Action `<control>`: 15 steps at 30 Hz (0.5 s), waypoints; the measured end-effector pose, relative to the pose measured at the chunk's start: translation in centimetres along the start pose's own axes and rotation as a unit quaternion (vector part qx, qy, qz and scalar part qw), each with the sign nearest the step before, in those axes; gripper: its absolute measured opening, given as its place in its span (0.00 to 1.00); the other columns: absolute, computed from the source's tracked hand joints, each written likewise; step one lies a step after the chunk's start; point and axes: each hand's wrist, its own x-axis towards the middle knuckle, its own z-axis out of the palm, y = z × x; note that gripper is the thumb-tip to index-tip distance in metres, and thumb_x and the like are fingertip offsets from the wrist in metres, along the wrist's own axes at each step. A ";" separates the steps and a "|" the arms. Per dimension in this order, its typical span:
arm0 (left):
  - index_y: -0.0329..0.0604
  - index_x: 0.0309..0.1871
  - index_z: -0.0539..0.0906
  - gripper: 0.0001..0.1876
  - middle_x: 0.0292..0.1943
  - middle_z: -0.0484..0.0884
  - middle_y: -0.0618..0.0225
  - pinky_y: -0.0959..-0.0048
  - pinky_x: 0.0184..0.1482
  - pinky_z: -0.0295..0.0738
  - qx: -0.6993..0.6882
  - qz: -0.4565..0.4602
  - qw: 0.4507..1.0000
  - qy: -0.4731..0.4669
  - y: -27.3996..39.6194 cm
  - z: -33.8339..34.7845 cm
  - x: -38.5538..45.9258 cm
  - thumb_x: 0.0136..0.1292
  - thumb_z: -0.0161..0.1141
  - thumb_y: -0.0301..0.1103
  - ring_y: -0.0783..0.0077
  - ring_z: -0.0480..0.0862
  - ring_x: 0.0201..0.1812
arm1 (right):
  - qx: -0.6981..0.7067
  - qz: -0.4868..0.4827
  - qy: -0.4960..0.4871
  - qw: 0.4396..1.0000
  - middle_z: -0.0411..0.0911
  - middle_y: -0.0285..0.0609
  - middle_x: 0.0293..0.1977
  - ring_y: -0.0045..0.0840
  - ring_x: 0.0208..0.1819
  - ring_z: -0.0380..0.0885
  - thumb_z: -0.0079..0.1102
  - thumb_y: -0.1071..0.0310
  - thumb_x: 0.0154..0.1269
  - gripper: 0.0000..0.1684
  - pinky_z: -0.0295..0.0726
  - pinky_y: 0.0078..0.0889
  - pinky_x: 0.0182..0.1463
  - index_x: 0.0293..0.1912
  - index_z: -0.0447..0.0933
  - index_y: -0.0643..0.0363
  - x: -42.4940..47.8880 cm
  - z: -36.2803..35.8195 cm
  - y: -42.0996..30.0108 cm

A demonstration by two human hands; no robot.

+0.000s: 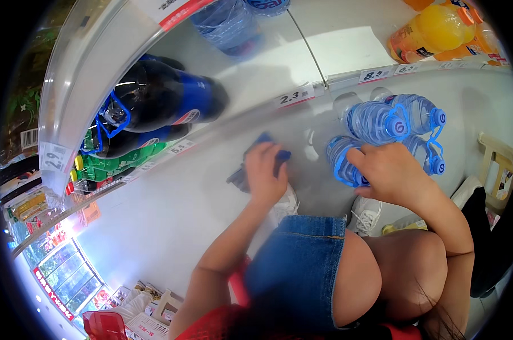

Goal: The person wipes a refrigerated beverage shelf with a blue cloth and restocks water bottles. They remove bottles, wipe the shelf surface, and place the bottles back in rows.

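My left hand (265,172) presses a dark grey-blue cloth (238,177) against the glossy pale floor; part of the cloth lies hidden under the palm. To the right, my right hand (388,172) has its fingers around the blue cap end of a large clear water bottle (339,148) with a blue carrying handle. Close beside it are more such bottles, among them a large water bottle (369,121) behind my fingers and another water bottle (411,111) farther right. My knuckles partly cover the group.
Ahead runs a low shelf edge with price tags (296,98). Dark cola bottles (167,95) and green soda bottles (124,161) stand at left, orange drink bottles (435,32) at upper right. A white shoe (365,214) is near my knees. A beige plastic basket (496,170) sits at far right.
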 end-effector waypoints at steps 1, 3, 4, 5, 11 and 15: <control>0.45 0.62 0.79 0.31 0.58 0.75 0.53 0.54 0.63 0.71 0.046 -0.016 0.998 0.036 -0.4 -0.9 -0.2 0.51 0.72 0.25 0.46 0.74 0.61 | -0.015 0.004 0.024 1.000 0.79 0.44 0.30 0.43 0.31 0.82 0.80 0.57 0.49 0.27 0.80 0.42 0.33 0.43 0.75 0.57 -0.2 0.7 0.1; 0.46 0.64 0.78 0.33 0.57 0.74 0.54 0.54 0.62 0.72 0.118 -0.113 0.987 -0.012 -1.3 -2.1 -1.4 0.51 0.74 0.28 0.45 0.73 0.61 | -0.021 -0.007 0.069 0.997 0.78 0.44 0.30 0.42 0.30 0.81 0.80 0.59 0.49 0.26 0.78 0.42 0.31 0.43 0.74 0.56 -0.4 1.9 0.3; 0.46 0.65 0.78 0.34 0.55 0.75 0.54 0.54 0.62 0.73 0.161 -0.150 0.975 -0.035 -1.8 -2.1 -2.1 0.51 0.74 0.28 0.46 0.74 0.60 | -0.012 -0.021 0.089 0.996 0.77 0.43 0.31 0.42 0.30 0.80 0.80 0.59 0.49 0.26 0.77 0.42 0.31 0.42 0.74 0.56 -0.4 2.5 0.6; 0.46 0.65 0.77 0.34 0.54 0.75 0.55 0.55 0.61 0.73 0.203 -0.186 0.959 -0.060 -2.4 -2.0 -2.8 0.51 0.74 0.28 0.47 0.75 0.59 | -0.002 -0.034 0.109 0.994 0.77 0.43 0.32 0.41 0.29 0.79 0.80 0.60 0.49 0.25 0.76 0.42 0.30 0.41 0.73 0.55 -0.3 2.8 0.8; 0.46 0.67 0.76 0.33 0.55 0.82 0.57 0.62 0.60 0.78 -0.122 -0.180 0.974 -0.058 -6.5 -0.7 -3.8 0.54 0.67 0.25 0.57 0.82 0.58 | 0.076 -0.082 0.220 0.969 0.76 0.42 0.32 0.41 0.29 0.79 0.79 0.63 0.51 0.23 0.76 0.41 0.30 0.41 0.74 0.55 1.9 3.3 0.2; 0.40 0.67 0.76 0.28 0.56 0.83 0.62 0.68 0.59 0.79 -0.416 -0.246 0.873 -0.065 0.6 -2.2 0.0 0.61 0.63 0.24 0.66 0.84 0.56 | 0.084 -0.107 0.213 0.968 0.75 0.43 0.34 0.41 0.30 0.79 0.78 0.66 0.51 0.22 0.77 0.42 0.30 0.42 0.74 0.55 2.8 3.6 -0.3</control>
